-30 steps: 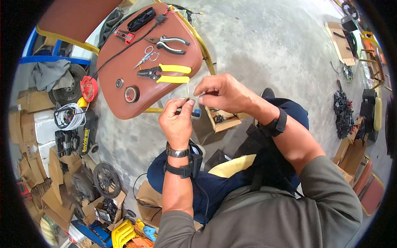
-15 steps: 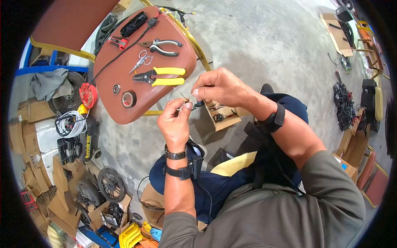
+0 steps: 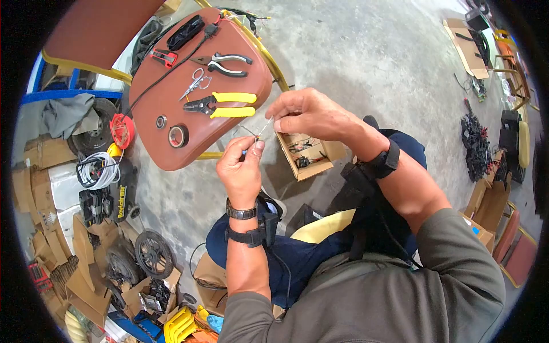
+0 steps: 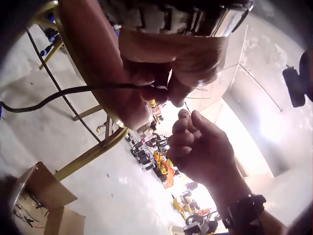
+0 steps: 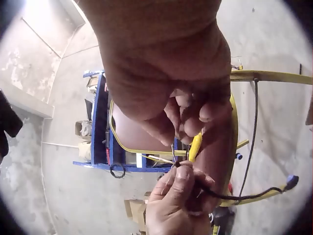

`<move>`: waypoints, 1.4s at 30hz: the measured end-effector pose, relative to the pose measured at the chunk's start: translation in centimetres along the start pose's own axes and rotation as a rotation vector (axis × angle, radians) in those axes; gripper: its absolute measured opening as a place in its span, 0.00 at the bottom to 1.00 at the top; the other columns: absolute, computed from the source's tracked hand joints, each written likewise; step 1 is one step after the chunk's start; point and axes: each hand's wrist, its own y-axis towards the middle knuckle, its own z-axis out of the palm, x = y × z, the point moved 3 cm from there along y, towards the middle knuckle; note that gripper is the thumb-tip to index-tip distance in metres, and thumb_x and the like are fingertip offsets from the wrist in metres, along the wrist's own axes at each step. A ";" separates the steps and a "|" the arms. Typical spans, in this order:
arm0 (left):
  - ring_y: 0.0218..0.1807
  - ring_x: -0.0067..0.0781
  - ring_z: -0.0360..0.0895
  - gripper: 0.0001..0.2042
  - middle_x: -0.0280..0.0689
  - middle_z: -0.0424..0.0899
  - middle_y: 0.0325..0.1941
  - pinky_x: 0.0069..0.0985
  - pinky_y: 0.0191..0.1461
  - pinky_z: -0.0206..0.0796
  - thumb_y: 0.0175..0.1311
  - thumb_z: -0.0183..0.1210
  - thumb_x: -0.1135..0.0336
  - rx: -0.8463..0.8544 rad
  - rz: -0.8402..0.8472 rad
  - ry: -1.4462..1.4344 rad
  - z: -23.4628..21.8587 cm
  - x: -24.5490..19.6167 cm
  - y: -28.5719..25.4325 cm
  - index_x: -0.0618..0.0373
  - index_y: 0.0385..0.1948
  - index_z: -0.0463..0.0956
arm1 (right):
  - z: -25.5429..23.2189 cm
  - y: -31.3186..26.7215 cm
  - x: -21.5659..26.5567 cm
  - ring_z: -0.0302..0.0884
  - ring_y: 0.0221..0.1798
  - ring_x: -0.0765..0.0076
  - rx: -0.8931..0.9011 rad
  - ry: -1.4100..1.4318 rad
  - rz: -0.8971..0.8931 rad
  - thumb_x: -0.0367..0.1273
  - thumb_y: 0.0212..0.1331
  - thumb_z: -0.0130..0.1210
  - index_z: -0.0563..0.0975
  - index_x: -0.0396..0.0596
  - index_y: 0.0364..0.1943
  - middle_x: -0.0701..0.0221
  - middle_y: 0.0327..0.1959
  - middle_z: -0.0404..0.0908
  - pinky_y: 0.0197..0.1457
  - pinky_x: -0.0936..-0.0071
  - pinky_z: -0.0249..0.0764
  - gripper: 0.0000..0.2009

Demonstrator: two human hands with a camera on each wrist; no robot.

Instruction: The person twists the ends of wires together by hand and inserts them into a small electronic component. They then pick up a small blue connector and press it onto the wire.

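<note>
The left hand (image 3: 241, 169) pinches the end of a dark cable between thumb and forefinger; thin wire strands stick up from its fingertips. In the right wrist view the dark cable (image 5: 225, 197) trails from that hand to a blue end (image 5: 292, 181). Just above and to the side, the right hand (image 3: 313, 117) pinches a thin pale strand (image 3: 267, 125) between thumb and fingers. On the brown seat (image 3: 151, 140) beside the hands lie yellow-handled wire strippers (image 3: 233, 98), scissors (image 3: 195, 83), pliers (image 3: 229, 72) and two metal rings (image 3: 178, 136).
An open cardboard box (image 3: 315, 169) with wires stands on the floor below the right hand. A red tool (image 3: 163, 58) and black cord lie on the seat's far part. Wheels (image 3: 154, 254), cartons and a white cable coil (image 3: 98, 171) crowd the left side.
Since the first frame, the view has shifted slightly. Against half a second ago, the right hand sits slightly higher, and the cable's blue end has left its place beside the left fingertips.
</note>
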 end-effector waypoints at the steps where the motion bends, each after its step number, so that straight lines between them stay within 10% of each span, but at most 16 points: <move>1: 0.36 0.20 0.76 0.04 0.34 0.83 0.36 0.18 0.40 0.69 0.61 0.65 0.78 0.007 -0.044 -0.013 -0.3 0.1 0.0 0.66 0.36 0.82 | 0.1 0.0 -0.2 0.79 0.40 0.79 0.009 0.062 -0.030 0.28 0.61 0.59 0.82 0.39 0.46 0.71 0.36 0.85 0.44 0.77 0.76 0.11; 13: 0.34 0.18 0.77 0.06 0.32 0.84 0.35 0.19 0.40 0.71 0.64 0.64 0.75 0.128 -0.328 -0.106 -0.6 0.5 0.2 0.66 0.39 0.83 | 0.7 -0.5 0.8 0.84 0.38 0.70 -0.039 -0.300 -0.466 0.23 0.58 0.62 0.83 0.42 0.43 0.64 0.36 0.85 0.42 0.72 0.77 0.09; 16: 0.25 0.12 0.71 0.07 0.33 0.85 0.30 0.13 0.25 0.59 0.66 0.63 0.72 0.127 -0.262 -0.128 -0.4 1.0 0.2 0.64 0.42 0.83 | 0.6 -0.6 0.8 0.84 0.36 0.68 -0.054 -0.327 -0.468 0.23 0.58 0.62 0.83 0.41 0.42 0.64 0.34 0.86 0.41 0.71 0.78 0.08; 34: 0.33 0.16 0.74 0.05 0.33 0.82 0.36 0.16 0.36 0.68 0.56 0.66 0.82 0.114 -0.003 0.031 0.3 0.3 0.1 0.65 0.32 0.80 | 0.0 0.0 0.0 0.79 0.34 0.78 0.043 -0.067 0.051 0.30 0.64 0.59 0.80 0.40 0.37 0.73 0.30 0.84 0.40 0.76 0.76 0.06; 42: 0.31 0.15 0.73 0.06 0.31 0.83 0.32 0.16 0.32 0.64 0.53 0.68 0.80 0.132 0.013 0.116 0.9 -0.6 0.0 0.62 0.29 0.79 | 0.0 -0.1 0.0 0.80 0.34 0.77 0.058 -0.093 -0.011 0.31 0.63 0.60 0.81 0.40 0.36 0.71 0.31 0.85 0.39 0.75 0.76 0.07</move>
